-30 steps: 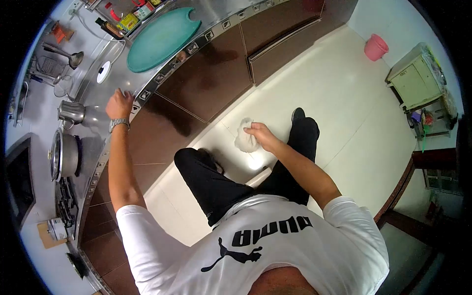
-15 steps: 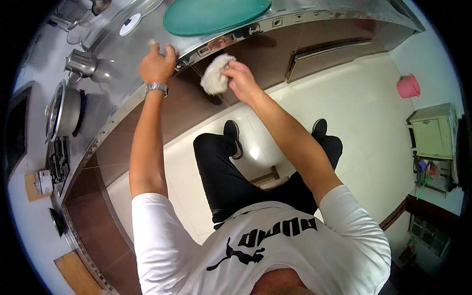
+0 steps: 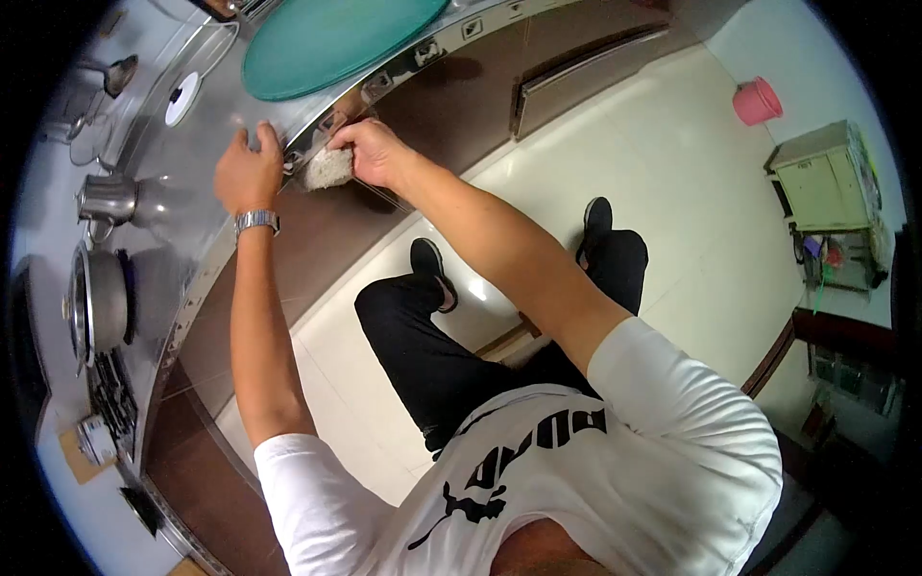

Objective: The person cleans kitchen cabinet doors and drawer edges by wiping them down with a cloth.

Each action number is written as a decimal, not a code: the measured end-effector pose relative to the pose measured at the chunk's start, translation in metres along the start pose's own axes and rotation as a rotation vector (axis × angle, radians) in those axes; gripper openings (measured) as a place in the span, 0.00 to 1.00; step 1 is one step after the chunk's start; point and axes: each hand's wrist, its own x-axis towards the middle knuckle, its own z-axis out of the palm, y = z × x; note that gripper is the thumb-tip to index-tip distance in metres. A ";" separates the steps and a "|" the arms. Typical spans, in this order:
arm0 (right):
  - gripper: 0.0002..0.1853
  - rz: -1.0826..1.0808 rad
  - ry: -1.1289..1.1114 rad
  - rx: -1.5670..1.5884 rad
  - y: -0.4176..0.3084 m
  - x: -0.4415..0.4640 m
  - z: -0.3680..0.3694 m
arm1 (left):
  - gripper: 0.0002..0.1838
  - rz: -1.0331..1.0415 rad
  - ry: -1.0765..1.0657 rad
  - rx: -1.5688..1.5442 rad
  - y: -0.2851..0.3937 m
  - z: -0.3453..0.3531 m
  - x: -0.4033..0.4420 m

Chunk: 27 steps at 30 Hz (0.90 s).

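Observation:
My right hand (image 3: 375, 152) grips a crumpled white cloth (image 3: 329, 168) by its upper side. The cloth lies against the brown cabinet front (image 3: 403, 120), just under the patterned counter edge (image 3: 379, 82). To its left, my left hand (image 3: 248, 173) is over the steel countertop (image 3: 182, 206) near that edge, wearing a metal watch. Its thumb and forefinger are apart and nothing shows between them; the other fingers are partly hidden. A large green round board (image 3: 331, 43) lies on the counter beyond both hands.
On the counter at left are a white lid (image 3: 182, 99), a steel jug (image 3: 106, 199), a lidded pot (image 3: 101, 298) and a stove (image 3: 113, 398). A pink bucket (image 3: 757, 101) and a green cabinet (image 3: 821, 178) stand by the right wall.
My right hand has brought the cloth left and up against the cabinet front below the counter edge, closer to my left hand. The whole view has shifted and turned somewhat.

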 end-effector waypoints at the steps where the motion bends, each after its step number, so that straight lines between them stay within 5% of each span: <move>1: 0.06 -0.015 0.001 0.005 0.001 0.004 0.001 | 0.28 0.047 0.075 0.030 -0.004 0.005 0.001; 7: 0.08 -0.102 0.170 -0.049 0.006 -0.001 -0.010 | 0.28 0.036 0.062 0.041 -0.005 0.008 0.002; 18: 0.08 -0.034 0.126 -0.187 -0.014 -0.094 -0.023 | 0.30 0.033 0.037 0.026 -0.006 0.007 0.003; 23: 0.07 -0.093 0.295 -0.131 -0.014 -0.098 -0.004 | 0.31 0.131 0.046 -0.059 -0.009 0.006 0.004; 27: 0.07 -0.094 0.214 -0.219 -0.005 -0.066 -0.012 | 0.32 0.076 -0.023 -0.035 -0.009 0.007 0.005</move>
